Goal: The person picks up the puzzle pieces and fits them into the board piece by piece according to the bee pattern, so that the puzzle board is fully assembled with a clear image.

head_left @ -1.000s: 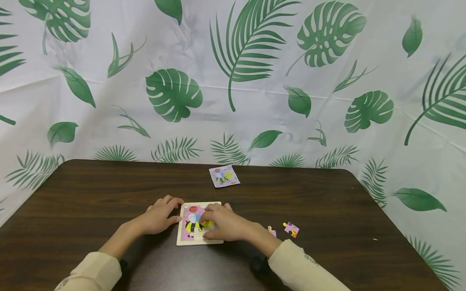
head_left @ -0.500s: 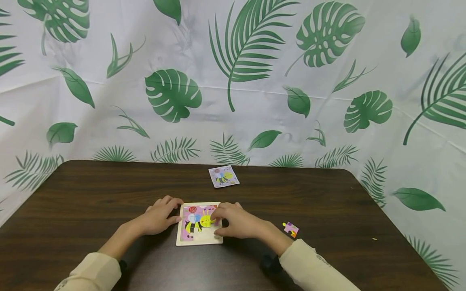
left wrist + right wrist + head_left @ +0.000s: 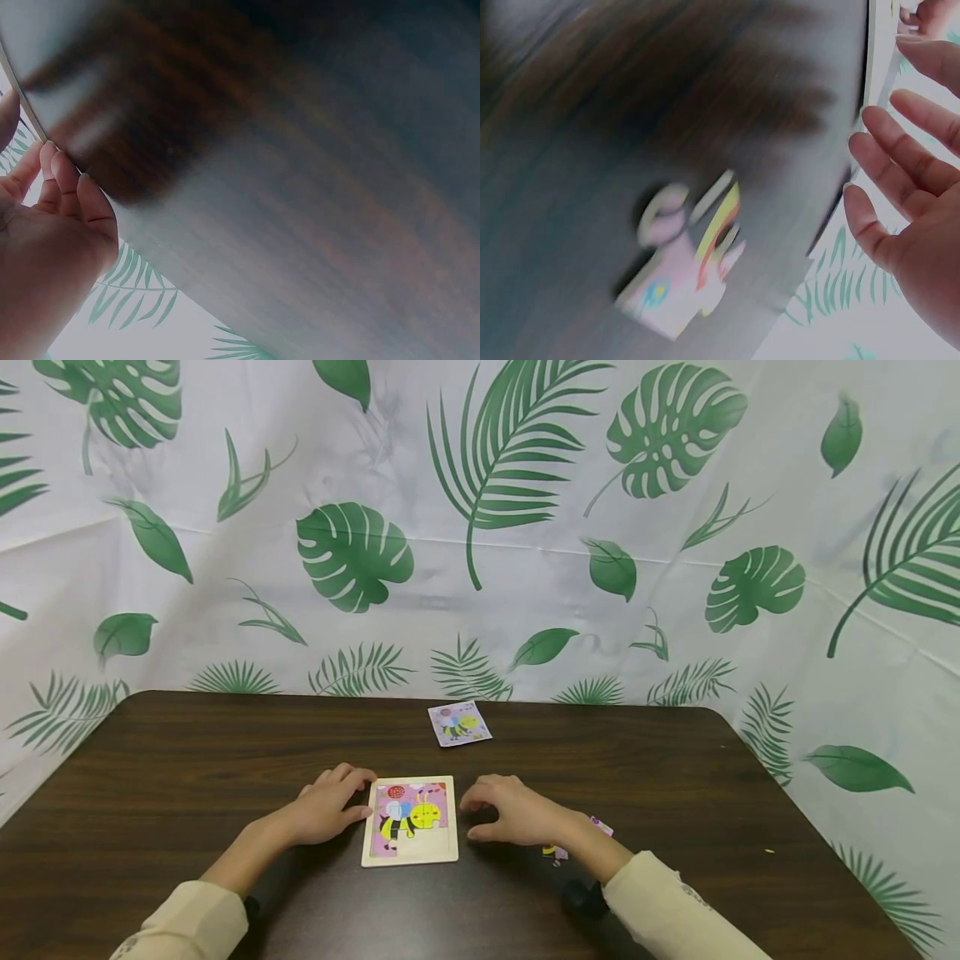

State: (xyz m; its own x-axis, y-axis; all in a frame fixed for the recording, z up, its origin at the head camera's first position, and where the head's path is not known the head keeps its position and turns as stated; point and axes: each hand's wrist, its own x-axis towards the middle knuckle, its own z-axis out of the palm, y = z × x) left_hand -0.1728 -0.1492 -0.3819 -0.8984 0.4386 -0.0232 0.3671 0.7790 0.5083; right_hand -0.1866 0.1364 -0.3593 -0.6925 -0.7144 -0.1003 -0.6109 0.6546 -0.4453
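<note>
A square wooden puzzle tray lies on the table, with a bee picture on its fitted pieces and bare wood at its lower right. My left hand touches the tray's left edge with its thumb and fingertips. Just right of the tray hovers my right hand, fingers loosely bent around nothing. By the right wrist lie a loose puzzle piece and a second pink piece, both partly hidden by the arm. The right wrist view shows a blurred pink puzzle piece with a blue flower.
A small card with the bee picture lies behind the tray. The dark wooden table ends at a white cloth with green leaves. A tiny yellow scrap is on the right side of the table.
My right hand has drawn back from over the tray to its right side, uncovering the bee's head and the tray's right part. The left hand stays at the left edge.
</note>
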